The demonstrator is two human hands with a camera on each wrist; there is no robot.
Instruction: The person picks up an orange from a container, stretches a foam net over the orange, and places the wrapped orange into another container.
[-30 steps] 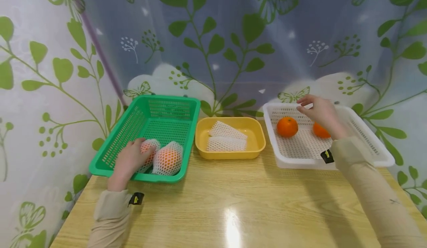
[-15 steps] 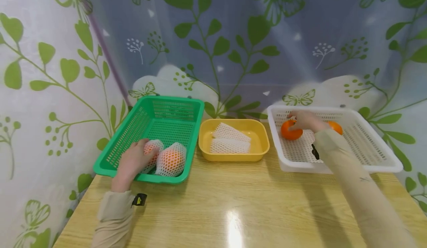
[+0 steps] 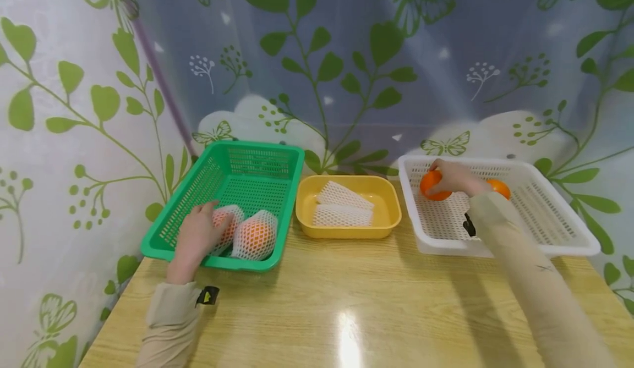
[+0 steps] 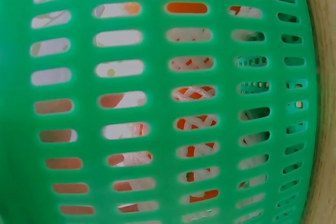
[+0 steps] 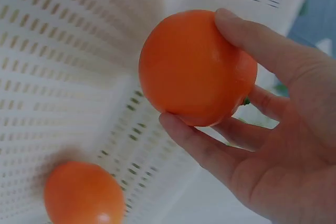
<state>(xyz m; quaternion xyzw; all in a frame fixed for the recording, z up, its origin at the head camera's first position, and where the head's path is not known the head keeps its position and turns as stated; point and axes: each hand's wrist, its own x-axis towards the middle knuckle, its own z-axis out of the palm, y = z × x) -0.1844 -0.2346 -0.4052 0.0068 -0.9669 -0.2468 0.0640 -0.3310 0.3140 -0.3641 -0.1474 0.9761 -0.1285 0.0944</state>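
An orange (image 5: 194, 66) is held by the right hand (image 3: 457, 177), to the right of the yellow tray (image 3: 346, 232)! It is pinched tight: the thumb is pressed to one side, the fingers are set against the other, and a small green stem is glimpsed by the fingers. The hand is spread no wider than the fruit. That fruit is held within the white basket (image 3: 448, 247), at the end nearest the yellow tray; whether the basket floor is touched cannot be told. A second orange (image 5: 84, 195) is seen in there too, farther from the yellow tray, partly covered in the head view.

Across to the left of the yellow tray, and a netted fruit (image 3: 235, 217) is touched by the left hand (image 3: 195, 235) in the green basket (image 3: 223, 263), the thumb laid across the net. Gripped or merely touched? That cannot be told; the left wrist view is filled by slotted green wall. Another netted fruit (image 3: 255, 236) is nestled beside it, nearer the yellow tray. In the yellow tray itself, two white foam nets (image 3: 342, 215) are laid. Beneath the yellow tray, a wooden table (image 3: 297, 302) is seen; behind it, a leaf-patterned cloth (image 3: 346, 109) is hung.
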